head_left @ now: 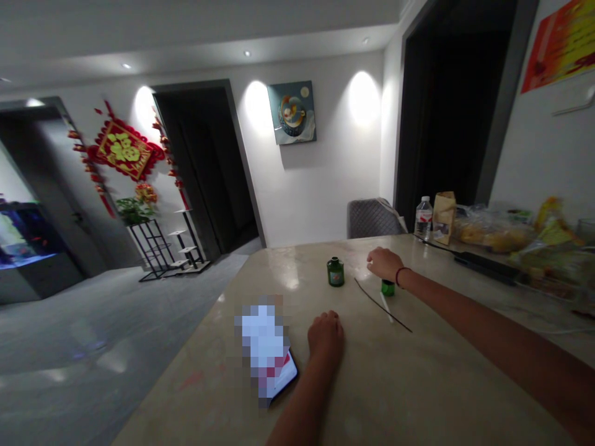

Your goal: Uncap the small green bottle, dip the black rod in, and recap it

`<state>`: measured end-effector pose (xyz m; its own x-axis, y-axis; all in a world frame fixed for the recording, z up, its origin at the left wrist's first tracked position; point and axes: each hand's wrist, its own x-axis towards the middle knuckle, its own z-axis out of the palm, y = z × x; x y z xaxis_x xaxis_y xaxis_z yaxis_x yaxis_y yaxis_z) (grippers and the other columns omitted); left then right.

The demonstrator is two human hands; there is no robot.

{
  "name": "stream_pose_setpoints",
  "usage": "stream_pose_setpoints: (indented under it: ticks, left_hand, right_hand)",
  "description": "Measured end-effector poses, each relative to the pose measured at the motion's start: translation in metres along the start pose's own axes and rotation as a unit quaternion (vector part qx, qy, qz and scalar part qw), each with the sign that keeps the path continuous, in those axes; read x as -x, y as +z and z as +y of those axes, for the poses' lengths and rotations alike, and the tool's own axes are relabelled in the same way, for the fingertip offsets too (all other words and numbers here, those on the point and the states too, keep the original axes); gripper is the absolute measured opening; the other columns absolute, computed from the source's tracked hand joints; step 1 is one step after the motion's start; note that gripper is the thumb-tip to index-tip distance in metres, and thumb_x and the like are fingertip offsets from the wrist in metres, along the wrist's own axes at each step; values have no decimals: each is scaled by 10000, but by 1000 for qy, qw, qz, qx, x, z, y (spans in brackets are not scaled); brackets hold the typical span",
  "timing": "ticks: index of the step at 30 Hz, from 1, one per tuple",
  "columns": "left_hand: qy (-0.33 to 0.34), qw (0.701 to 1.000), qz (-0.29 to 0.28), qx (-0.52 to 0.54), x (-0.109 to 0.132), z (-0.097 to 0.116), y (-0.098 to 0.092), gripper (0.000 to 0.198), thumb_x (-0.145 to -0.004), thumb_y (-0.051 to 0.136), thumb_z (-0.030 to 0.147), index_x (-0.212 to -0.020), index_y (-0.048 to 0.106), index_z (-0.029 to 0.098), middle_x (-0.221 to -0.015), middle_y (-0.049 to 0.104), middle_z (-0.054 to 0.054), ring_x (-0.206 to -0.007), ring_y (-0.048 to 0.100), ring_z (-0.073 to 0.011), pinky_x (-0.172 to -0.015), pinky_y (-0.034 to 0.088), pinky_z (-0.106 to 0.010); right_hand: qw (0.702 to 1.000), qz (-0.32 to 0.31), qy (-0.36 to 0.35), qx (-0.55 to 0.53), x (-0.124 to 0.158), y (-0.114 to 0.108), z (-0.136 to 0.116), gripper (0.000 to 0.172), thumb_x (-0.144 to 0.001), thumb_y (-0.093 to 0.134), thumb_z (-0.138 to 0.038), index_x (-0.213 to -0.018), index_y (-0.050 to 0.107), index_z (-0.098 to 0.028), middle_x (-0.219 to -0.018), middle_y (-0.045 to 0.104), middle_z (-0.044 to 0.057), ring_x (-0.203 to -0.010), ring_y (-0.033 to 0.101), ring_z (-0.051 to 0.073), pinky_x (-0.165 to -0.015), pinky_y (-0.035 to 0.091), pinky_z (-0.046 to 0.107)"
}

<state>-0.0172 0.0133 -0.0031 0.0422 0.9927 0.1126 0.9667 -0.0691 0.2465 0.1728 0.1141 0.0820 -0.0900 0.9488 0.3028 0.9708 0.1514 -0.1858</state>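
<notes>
My left hand (326, 333) rests on the tabletop with its fingers curled into a loose fist, just right of the phone; nothing shows in it. My right hand (385, 264) reaches farther out, fingers bent together and pointing left; what they hold, if anything, is hidden. A dark bracelet circles that wrist. A small green glass bottle (335, 274) stands upright and uncapped to the left of my right hand. Below the hand, partly covered by it, is a green cylindrical piece (387, 287). A short white stick (387, 309) and a long thin dark stick (368, 293) lie across each other nearby.
A phone with a lit, blurred screen (264, 341) lies at the left. Along the right side are a water bottle (423, 218), a paper bag (444, 217), a black power strip (486, 267) and plastic bags (495, 235). A grey chair (375, 218) stands beyond the far edge.
</notes>
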Motion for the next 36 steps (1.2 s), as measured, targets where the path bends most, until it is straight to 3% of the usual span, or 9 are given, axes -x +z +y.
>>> stream_pose_setpoints:
  ticks: [6,9,11,15,18,21,25,30,36]
  left_hand:
    - [-4,1000,2,7,-1,0,1,250,-819,338,259,-978,527,219,-959,581,-34,-904,507,-153,-733,357,-256]
    - [-5,1000,-1,11,0,0,0,252,-812,347,247,-989,524,217,-969,580,-36,-913,505,-153,-738,355,-252]
    - [-6,1000,0,13,0,0,-1,252,-811,351,242,-992,523,216,-972,579,-36,-918,504,-155,-743,355,-253]
    - [-3,1000,1,15,1,1,-2,243,-816,352,248,-986,523,216,-975,581,-36,-917,507,-154,-749,356,-255]
    - [-3,1000,1,15,1,1,-2,244,-822,347,253,-987,524,216,-976,580,-38,-916,508,-150,-752,357,-253]
    - [-5,1000,1,16,1,1,-1,244,-821,347,252,-980,528,214,-971,580,-40,-915,506,-153,-756,358,-256]
    - [0,1000,7,17,1,-1,3,251,-824,335,252,-977,530,218,-954,580,-38,-907,505,-151,-755,359,-257]
    - [-3,1000,3,16,0,-1,4,262,-828,323,254,-986,528,218,-960,581,-37,-907,504,-155,-753,358,-264]
    - [-3,1000,6,20,1,-1,3,259,-828,326,259,-981,530,214,-966,582,-41,-908,506,-157,-746,354,-261]
  right_hand:
    - [988,-93,39,117,6,20,26,301,-658,532,-217,-924,637,-122,-1036,585,182,-976,546,295,-733,435,375]
    - [982,-159,53,92,7,33,40,347,-584,602,-224,-911,634,-114,-989,604,196,-911,577,300,-693,443,369]
    - [982,-166,46,71,6,39,47,353,-567,616,-210,-906,623,-116,-956,620,187,-879,591,287,-673,441,339]
    - [992,-113,43,27,-7,40,50,491,-580,628,-293,-1022,528,-104,-961,615,173,-864,590,264,-646,427,298]
    - [992,-17,71,-108,-27,38,41,524,-574,645,-320,-1014,493,-80,-912,624,150,-809,595,222,-623,427,266]
    - [949,45,93,-296,-49,41,21,453,-603,640,-273,-993,504,-87,-895,637,118,-771,597,168,-635,440,245]
    - [879,51,33,-474,-68,56,-11,346,-664,602,-297,-953,568,-110,-912,651,83,-795,601,140,-706,452,253]
    - [883,41,8,-467,-73,89,-31,322,-647,621,-289,-915,615,-111,-901,655,78,-812,607,160,-738,461,279]
    - [891,47,17,-452,-70,115,-30,353,-634,643,-286,-934,602,-105,-953,636,109,-858,595,178,-753,463,309]
